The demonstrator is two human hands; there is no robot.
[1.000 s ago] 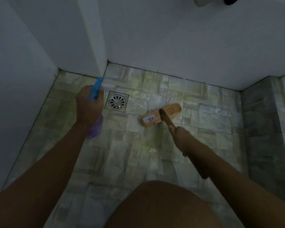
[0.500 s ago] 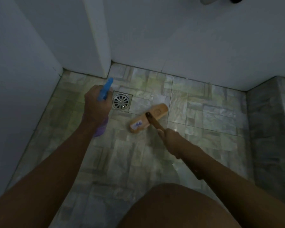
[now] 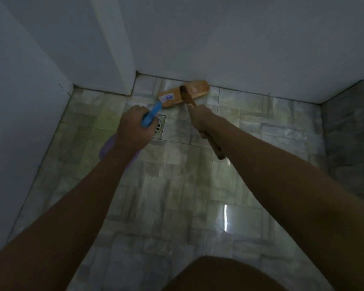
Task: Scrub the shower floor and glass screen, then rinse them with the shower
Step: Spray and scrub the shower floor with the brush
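Note:
A wooden scrub brush (image 3: 184, 93) with a small label lies head-down on the marbled shower floor (image 3: 177, 185), pushed against the base of the far white wall. My right hand (image 3: 201, 118) grips its brown handle, whose end sticks out below my wrist. My left hand (image 3: 132, 131) holds a spray bottle (image 3: 150, 116) with a blue trigger and a purple body, just left of the brush. The hand partly covers the round metal drain (image 3: 159, 128).
White walls close in on the left and far side, with a white corner post (image 3: 116, 49) at the back. A grey tiled ledge (image 3: 349, 139) rises at the right. The wet floor shows a bright reflection. My knee (image 3: 219, 276) fills the bottom.
The brush has slid away from me, from beside the drain to the foot of the far wall. My left hand with the bottle has moved right, over the drain.

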